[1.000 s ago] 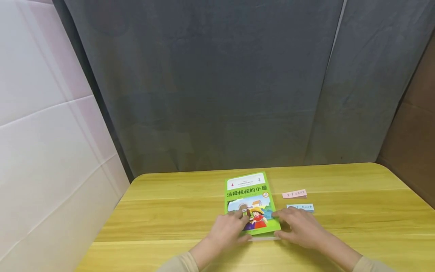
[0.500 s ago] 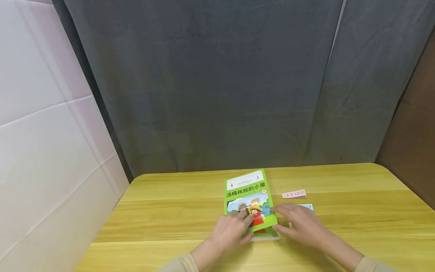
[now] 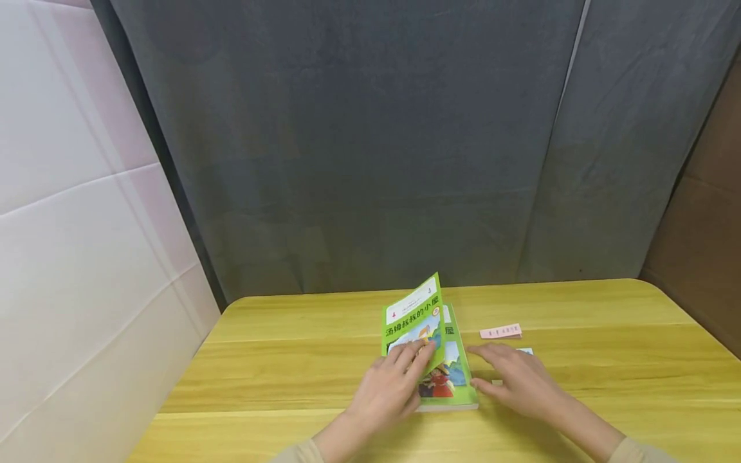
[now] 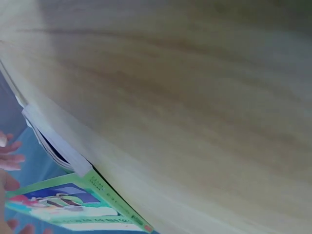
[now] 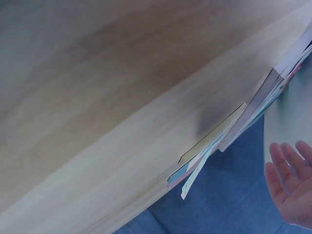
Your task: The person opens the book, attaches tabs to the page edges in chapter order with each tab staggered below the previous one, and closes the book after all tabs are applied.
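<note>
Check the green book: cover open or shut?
Partly open. The left hand lifts the front cover off the green book, which lies flat on the table; the cover tilts up, not folded back.

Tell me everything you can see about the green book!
The green book lies flat on the yellow wooden table, near its front edge. Its glossy front cover is lifted and tilted up toward the left. The cover has a white band on top, yellow Chinese letters and a cartoon picture; a second page with a child in a red dress shows beneath. The left hand holds the raised cover. The right hand rests on the table at the book's right edge.
</note>
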Motion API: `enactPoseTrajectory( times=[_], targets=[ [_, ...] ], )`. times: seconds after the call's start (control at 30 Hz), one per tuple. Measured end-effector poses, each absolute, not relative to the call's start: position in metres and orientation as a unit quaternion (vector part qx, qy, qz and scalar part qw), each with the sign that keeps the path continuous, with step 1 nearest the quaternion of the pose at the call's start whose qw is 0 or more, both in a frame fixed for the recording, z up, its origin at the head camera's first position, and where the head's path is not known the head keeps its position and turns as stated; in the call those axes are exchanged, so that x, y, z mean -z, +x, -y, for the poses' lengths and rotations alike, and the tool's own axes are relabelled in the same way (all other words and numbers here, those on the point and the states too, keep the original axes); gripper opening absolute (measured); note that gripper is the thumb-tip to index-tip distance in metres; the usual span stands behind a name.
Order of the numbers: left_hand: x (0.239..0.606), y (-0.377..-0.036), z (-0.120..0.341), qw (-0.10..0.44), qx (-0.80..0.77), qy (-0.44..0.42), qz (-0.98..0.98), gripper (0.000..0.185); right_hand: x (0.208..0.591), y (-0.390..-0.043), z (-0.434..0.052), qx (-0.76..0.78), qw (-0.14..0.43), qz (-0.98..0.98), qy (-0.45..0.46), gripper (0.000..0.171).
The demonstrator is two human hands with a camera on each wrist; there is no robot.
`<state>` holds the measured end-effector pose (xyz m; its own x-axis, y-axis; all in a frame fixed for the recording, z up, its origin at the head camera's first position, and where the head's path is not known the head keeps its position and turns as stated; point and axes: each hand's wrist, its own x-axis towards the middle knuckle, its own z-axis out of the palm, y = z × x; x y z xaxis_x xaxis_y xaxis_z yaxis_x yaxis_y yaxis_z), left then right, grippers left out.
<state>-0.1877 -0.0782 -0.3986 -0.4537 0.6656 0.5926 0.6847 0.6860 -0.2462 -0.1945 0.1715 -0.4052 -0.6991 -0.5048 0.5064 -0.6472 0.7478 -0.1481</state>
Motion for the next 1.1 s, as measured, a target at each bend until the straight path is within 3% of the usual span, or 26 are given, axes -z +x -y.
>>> enactPoseTrajectory(
  times=[0.27,0.57,0.97,1.1],
  targets=[
    [0.393,-0.187,0.090,0.364,0.033,-0.388,0.846,0.081,0.406,-0.194,-0.171,-0.153,0.204,0.918,0.303,0.045],
    [0.391,-0.186,0.111,0.429,0.066,-0.371,0.821,0.066,0.407,-0.195,-0.171,-0.148,0.200,0.918,0.308,0.044],
    [0.389,-0.180,0.141,0.433,0.031,-0.290,0.853,0.081,0.407,-0.195,-0.171,-0.146,0.205,0.914,0.317,0.043],
    [0.386,-0.179,0.149,0.404,-0.008,-0.257,0.878,0.082,0.408,-0.195,-0.171,-0.147,0.201,0.916,0.316,0.043]
  ],
)
